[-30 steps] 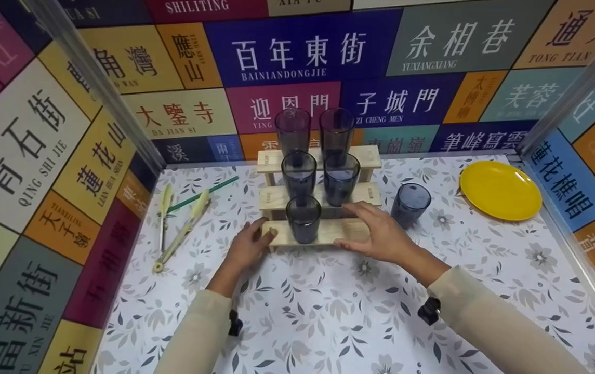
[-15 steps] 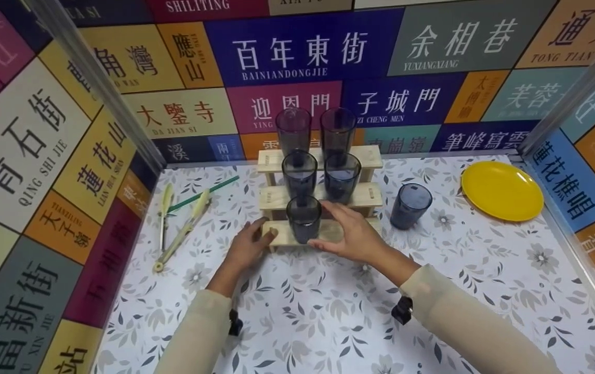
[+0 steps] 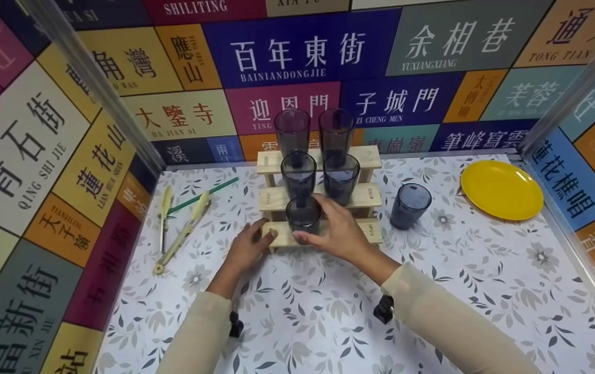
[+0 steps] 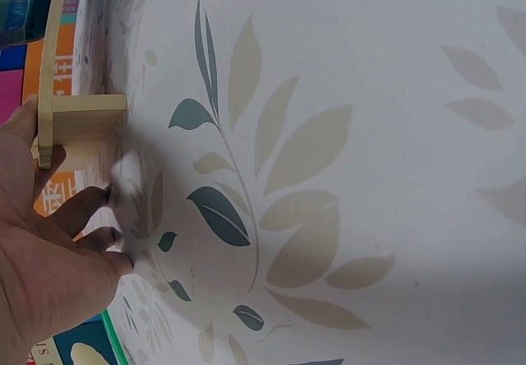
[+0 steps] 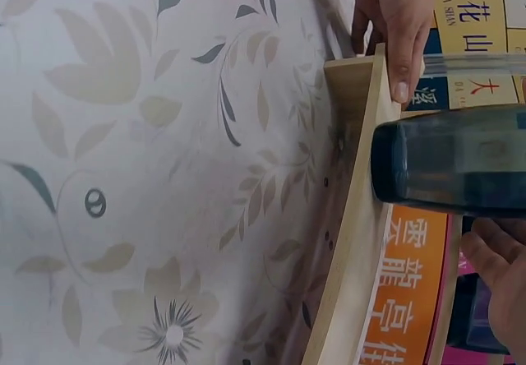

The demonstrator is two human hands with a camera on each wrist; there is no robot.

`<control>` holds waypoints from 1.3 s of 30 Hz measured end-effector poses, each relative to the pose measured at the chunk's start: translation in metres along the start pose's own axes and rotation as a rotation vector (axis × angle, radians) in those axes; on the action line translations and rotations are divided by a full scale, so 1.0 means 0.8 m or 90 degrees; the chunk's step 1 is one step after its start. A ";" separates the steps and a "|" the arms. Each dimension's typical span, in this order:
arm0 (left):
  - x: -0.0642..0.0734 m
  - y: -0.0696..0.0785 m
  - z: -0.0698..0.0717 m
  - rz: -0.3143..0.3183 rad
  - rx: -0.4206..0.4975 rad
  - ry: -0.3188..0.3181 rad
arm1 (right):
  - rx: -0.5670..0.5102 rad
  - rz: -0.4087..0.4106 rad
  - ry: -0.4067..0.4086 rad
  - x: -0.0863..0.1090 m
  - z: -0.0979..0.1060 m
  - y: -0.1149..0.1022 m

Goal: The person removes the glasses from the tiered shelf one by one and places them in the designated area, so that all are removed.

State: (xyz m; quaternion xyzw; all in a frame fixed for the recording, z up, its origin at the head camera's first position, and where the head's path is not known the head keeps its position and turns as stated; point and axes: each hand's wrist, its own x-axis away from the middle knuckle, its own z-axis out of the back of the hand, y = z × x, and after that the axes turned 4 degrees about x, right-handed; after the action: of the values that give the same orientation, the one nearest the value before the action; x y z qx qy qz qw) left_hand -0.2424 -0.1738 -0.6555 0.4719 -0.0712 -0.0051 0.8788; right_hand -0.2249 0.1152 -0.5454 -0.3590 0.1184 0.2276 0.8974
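Observation:
A three-step wooden rack (image 3: 372,228) stands at the back middle of the table, bearing several dark tinted glasses. My left hand (image 3: 248,246) grips the left end of its lowest step, thumb on top. In the left wrist view, the left hand's fingers (image 4: 78,209) hang beside the step's end. My right hand (image 3: 344,231) curves round the glass on the lowest step (image 3: 300,210), thumb in front and fingers behind. That glass (image 5: 452,159) stands upright on the step. Two glasses, one of them the right middle glass (image 3: 341,176), stand on the middle step; two taller-looking ones (image 3: 336,132) stand on top.
Another dark glass (image 3: 410,205) stands on the table right of the rack. Farther right lies a yellow plate (image 3: 502,189). Pale yellow-tipped tongs (image 3: 185,228) and a green stick (image 3: 222,185) lie on the left. Printed panels (image 3: 297,47) enclose the table's back and sides.
My right hand has moved left along the lowest step, from its right part to the glass there, and now curves round it. The left hand keeps its place on the rack.

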 end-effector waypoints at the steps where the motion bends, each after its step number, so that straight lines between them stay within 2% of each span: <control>1: -0.002 -0.002 0.000 0.004 0.007 -0.002 | -0.003 0.000 0.010 -0.001 -0.003 -0.001; 3: -0.009 -0.016 -0.005 0.004 -0.006 0.003 | -0.006 -0.004 0.027 -0.002 -0.007 -0.003; 5: -0.013 -0.022 -0.006 0.006 -0.012 0.005 | -0.007 -0.011 0.040 -0.002 -0.011 -0.005; 8: -0.013 -0.022 -0.007 -0.003 -0.017 0.007 | -0.009 -0.018 0.057 -0.004 -0.016 -0.008; 10: -0.009 -0.015 -0.004 -0.015 -0.013 0.009 | -0.013 -0.016 0.072 -0.006 -0.018 -0.009; 12: -0.003 0.000 0.001 -0.021 0.001 0.006 | -0.015 -0.010 0.088 -0.007 -0.019 -0.010; 13: -0.005 -0.004 0.000 -0.027 -0.007 0.009 | -0.017 -0.006 0.095 -0.007 -0.019 -0.011; 15: 0.002 0.009 0.004 -0.023 0.004 0.007 | -0.015 0.006 0.106 -0.008 -0.020 -0.011; 16: 0.001 0.007 0.003 -0.030 -0.009 0.012 | -0.013 0.013 0.110 -0.008 -0.020 -0.011; 19: 0.008 0.016 0.005 -0.012 -0.008 0.009 | -0.011 0.032 0.115 -0.008 -0.022 -0.010; 20: 0.013 0.026 0.007 0.002 0.001 0.005 | -0.010 0.036 0.115 -0.007 -0.022 -0.010; 22: 0.015 0.027 0.006 0.011 -0.008 0.002 | -0.014 0.039 0.114 -0.007 -0.022 -0.009; 23: 0.018 0.034 0.008 0.022 -0.002 -0.003 | -0.015 0.037 0.113 -0.006 -0.022 -0.009; 34: 0.019 0.033 0.007 0.023 -0.009 0.004 | -0.013 0.042 0.101 0.000 -0.015 -0.004; 39: 0.019 0.036 0.010 0.019 -0.014 -0.003 | -0.015 0.028 0.091 0.002 -0.009 -0.002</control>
State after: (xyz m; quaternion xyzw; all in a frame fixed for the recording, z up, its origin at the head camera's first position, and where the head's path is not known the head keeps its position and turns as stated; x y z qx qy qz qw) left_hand -0.2302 -0.1656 -0.6257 0.4612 -0.0802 0.0063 0.8837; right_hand -0.2233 0.1098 -0.5499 -0.3824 0.1871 0.2223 0.8771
